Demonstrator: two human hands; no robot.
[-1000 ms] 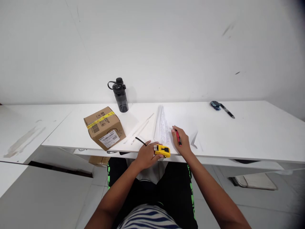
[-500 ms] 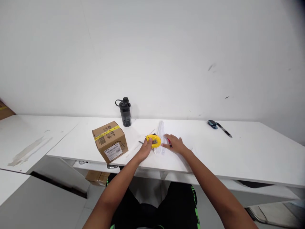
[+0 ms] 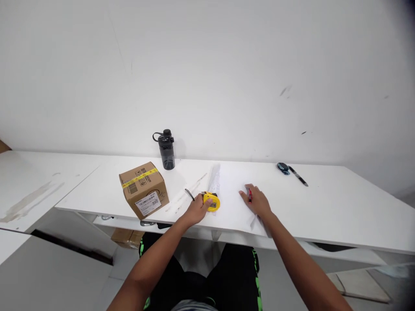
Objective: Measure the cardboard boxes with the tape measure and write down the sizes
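Note:
My left hand (image 3: pixel 196 211) is closed around a yellow tape measure (image 3: pixel 212 202), with a dark wrist strap (image 3: pixel 189 194) sticking out on its left. Under the tape measure lies the left part of a white sheet of paper (image 3: pixel 231 183), where a printed, folded-looking strip (image 3: pixel 214 178) shows. My right hand (image 3: pixel 259 203) rests on the right side of the sheet with a red pen (image 3: pixel 250 195) held between its fingers. Near my right wrist, a corner of the paper curls up.
A taped cardboard box (image 3: pixel 144 188) stands on the white table (image 3: pixel 330 207) to the left, with a dark water bottle (image 3: pixel 167 151) behind it. Toward the back right lie a teal-and-black object (image 3: pixel 283 167) and a dark marker-like stick (image 3: pixel 298 176). A wall (image 3: pixel 207 77) closes off the back.
My right hand has moved right with the pen, and more of the white sheet shows spread out. The tape measure in my left hand has turned and come slightly nearer the table's front edge.

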